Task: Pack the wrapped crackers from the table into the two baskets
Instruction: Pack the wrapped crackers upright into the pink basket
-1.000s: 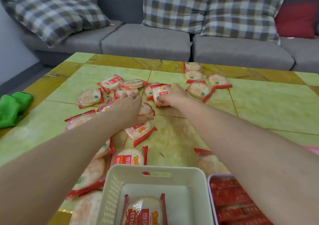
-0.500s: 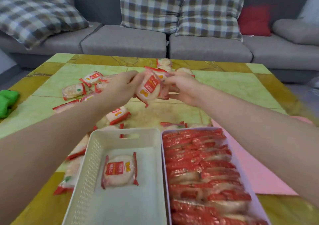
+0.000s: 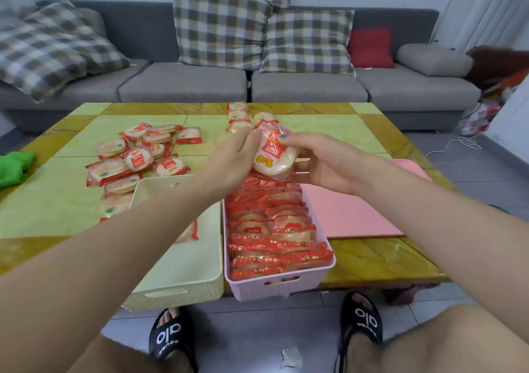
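A wrapped cracker point(image 3: 274, 155) sits at the centre of the frame, gripped from both sides: the left hand point(image 3: 232, 158) pinches its left edge, the right hand point(image 3: 323, 163) cups its right edge. It hangs above the far end of the pink basket point(image 3: 280, 284), which is packed with crackers. Just left stands the cream basket point(image 3: 183, 286), holding one partly hidden cracker. Loose crackers point(image 3: 137, 158) lie on the desk point(image 3: 51, 201) at middle left, with a few more point(image 3: 240, 115) at its far edge.

Your arms are bare to above the elbow, no sleeves showing. Your right thumbnail point(image 3: 282, 136) carries dark polish. You wear black slides point(image 3: 169, 337) with white lettering across the straps.
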